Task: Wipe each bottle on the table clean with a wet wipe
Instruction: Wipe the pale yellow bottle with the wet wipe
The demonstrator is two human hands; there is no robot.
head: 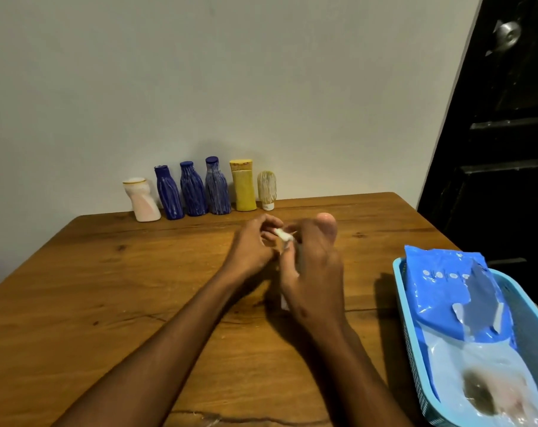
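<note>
I had both hands over the middle of the table (pixel 107 288), nearer me than the row of bottles standing at the wall. My right hand (pixel 315 272) was curled round a pale bottle (pixel 284 300), its grip clamped on it; only a sliver of the bottle showed under the palm and between the fingers, so I could not tell its shape. My left hand (pixel 252 245) pinched a small white wipe (pixel 283 235) at the top of that bottle, grip clamped on the wipe, touching the right hand's fingers.

Beyond the hands, six bottles stood upright in the row. From the left end: a white bottle (pixel 142 200) leaning a little, then three blue bottles (pixel 168 192) (pixel 193 189) (pixel 217 186) just beside one another, a yellow bottle (pixel 243 185), and a small cream bottle (pixel 266 190) standing on its white cap. The blue ones and the cream one showed pale streaks.

To the right of the hands, near the table's edge, sat a light blue basket (pixel 398 272). A blue wipes pack (pixel 446 291) lay in it, flap peeled back. Right of the basket stood a dark door (pixel 508 149) with a metal knob (pixel 508 33).
</note>
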